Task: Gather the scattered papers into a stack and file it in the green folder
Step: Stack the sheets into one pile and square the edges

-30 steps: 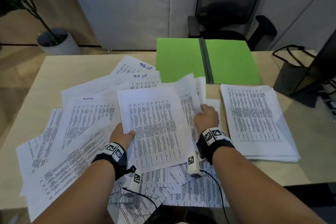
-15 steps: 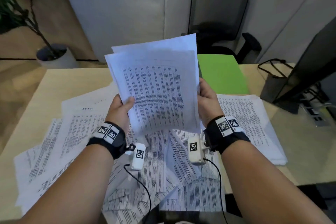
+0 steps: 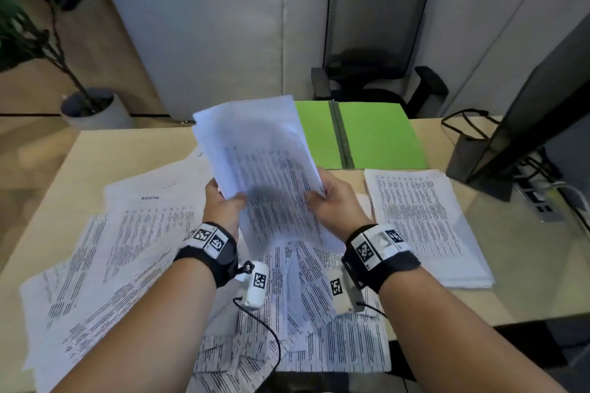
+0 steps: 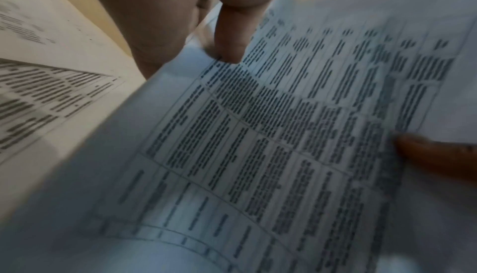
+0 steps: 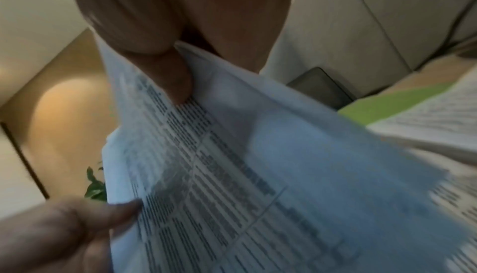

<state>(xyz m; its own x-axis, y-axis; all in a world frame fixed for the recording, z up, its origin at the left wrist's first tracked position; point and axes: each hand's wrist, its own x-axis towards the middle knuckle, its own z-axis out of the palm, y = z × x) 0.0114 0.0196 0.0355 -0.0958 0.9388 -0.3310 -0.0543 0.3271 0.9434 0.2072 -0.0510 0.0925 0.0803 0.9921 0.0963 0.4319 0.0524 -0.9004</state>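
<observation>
My left hand and right hand pinch the sheaf by its side edges; green folder lies open beyond.

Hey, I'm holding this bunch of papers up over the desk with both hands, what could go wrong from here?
1. The held sheets look fanned and uneven; the left hand and right hand pinch only the side edges, so inner pages may slip out.
2. Loose papers overhang the desk's near edge and your forearms pass above them; a brush could push some off.
3. The neat stack sits beside the green folder; a careless drop may skew it.
</observation>
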